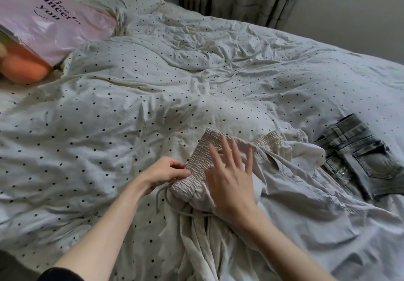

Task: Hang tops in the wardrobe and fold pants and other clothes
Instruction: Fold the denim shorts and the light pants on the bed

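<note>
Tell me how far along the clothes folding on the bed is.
Nothing looks finished. In hand: the left hand pinches the beige pants at their elastic waistband, the right hand spread flat over them. Left: those pants lie unfolded, and the grey jeans lie crumpled beside them.

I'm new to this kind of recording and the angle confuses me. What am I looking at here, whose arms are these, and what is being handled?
There is no machine here. One camera sits on a person's head and looks forward and down, so the two bare arms coming in from the bottom are that person's own. They are working at a bed with a polka-dot duvet. The left hand pinches the gathered elastic waistband of pale beige pants, which lie crumpled on the duvet with a drawstring hanging loose. The right hand lies with fingers spread over the same waistband. To the right lie grey jeans. At far left sits a pink plastic bag with printed words.
</note>
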